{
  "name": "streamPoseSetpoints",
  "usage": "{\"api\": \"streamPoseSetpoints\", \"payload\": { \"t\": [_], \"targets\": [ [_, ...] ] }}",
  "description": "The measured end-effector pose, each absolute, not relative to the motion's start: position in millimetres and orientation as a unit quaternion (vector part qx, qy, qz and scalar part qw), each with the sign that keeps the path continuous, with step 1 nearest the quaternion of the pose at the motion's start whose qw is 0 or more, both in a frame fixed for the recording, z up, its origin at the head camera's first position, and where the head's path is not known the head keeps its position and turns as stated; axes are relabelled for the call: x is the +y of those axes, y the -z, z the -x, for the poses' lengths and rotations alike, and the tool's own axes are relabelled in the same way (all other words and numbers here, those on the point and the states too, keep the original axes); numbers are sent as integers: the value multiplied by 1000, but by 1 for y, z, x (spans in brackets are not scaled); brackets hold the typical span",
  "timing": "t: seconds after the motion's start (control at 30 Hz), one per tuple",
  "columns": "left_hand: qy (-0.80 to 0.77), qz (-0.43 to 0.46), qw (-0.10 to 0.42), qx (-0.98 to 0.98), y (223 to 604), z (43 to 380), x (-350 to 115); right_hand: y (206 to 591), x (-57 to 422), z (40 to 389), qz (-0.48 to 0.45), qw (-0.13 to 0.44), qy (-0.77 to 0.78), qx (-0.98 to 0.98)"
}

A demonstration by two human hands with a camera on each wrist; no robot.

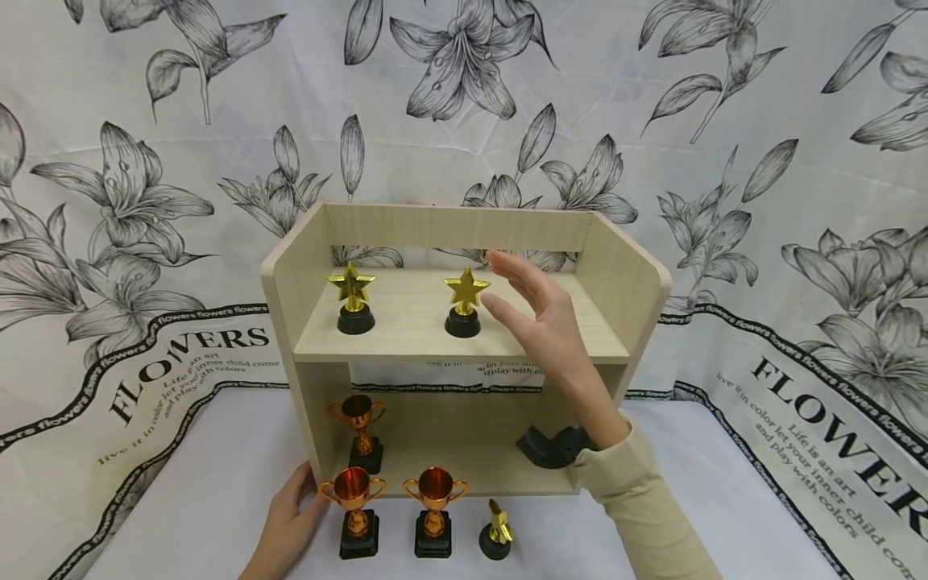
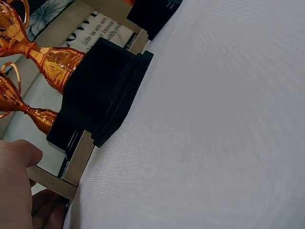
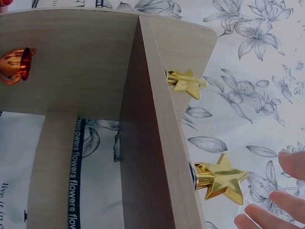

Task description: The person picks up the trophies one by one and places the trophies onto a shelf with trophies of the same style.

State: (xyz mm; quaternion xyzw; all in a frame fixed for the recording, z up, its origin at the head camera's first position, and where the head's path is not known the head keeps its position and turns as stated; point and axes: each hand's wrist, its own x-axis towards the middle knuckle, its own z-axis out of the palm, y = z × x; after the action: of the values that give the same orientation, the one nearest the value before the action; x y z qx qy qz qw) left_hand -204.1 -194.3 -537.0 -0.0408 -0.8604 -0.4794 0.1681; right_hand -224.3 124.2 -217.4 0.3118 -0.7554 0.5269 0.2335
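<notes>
My right hand (image 1: 540,318) is beside a gold star trophy (image 1: 465,302) on the upper deck of a wooden shelf (image 1: 453,354). Its fingers are extended and spread, and in the right wrist view the fingertips (image 3: 281,200) are apart from the star. Another star trophy (image 1: 354,298) stands upright to the left on that deck. With the thumb on one face and fingers on the other, my left hand (image 2: 16,179) pinches the shelf's left side panel (image 2: 52,182) low down. Inside the lower compartment, at its left, stands a bronze cup trophy (image 1: 359,431).
In front of the shelf, two cup trophies (image 1: 355,515) and a third star trophy (image 1: 496,532) stand on the white cloth (image 2: 205,119). A black wrist mount (image 1: 554,447) sits under my right wrist. Flower-printed fabric (image 1: 464,97) hangs behind.
</notes>
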Motion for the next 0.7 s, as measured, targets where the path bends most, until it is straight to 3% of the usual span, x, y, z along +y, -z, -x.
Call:
{"api": "streamPoseSetpoints", "payload": {
  "t": [0.7],
  "targets": [
    [472, 35, 165, -865, 539, 204, -195, 227, 138, 196, -323, 258, -515, -751]
  ]
}}
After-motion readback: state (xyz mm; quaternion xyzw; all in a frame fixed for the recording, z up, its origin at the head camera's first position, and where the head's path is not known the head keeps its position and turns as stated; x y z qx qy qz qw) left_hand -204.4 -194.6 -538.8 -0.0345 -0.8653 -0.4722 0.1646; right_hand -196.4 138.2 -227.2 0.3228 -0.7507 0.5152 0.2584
